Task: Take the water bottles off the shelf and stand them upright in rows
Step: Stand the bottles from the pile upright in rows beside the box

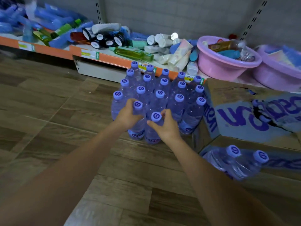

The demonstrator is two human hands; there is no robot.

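Standing upright on the wood-look plank floor (53, 101): a block of clear plastic water bottles (160, 90), ribbed and round, capped in lilac screw tops printed with a dark swirl, set in tight rows just in front of the shelf (104, 58). Left hand (128, 115) wrapped around the neck of the front left bottle (137, 121), grip closed on it just under the cap. Right hand (166, 126) curled around the neck of the front right bottle (154, 128), thumb and fingers pinching below its cap; the two bottles touching side by side at the near edge of the block, blue labels low on their bodies.

Just right of the block, touching its last row: a creased cardboard box (244, 111), matte brown with large purple lettering, its top torn. Nearer and lower right, two more bottles (234, 162) lying tilted, caps up, against another carton.

On the low shelf with its orange edge strip: a loose heap of tubes and small bottles (169, 49), white, green and blue, mostly lying flat, and two glossy round pink plastic basins (224, 62) filled with packets.
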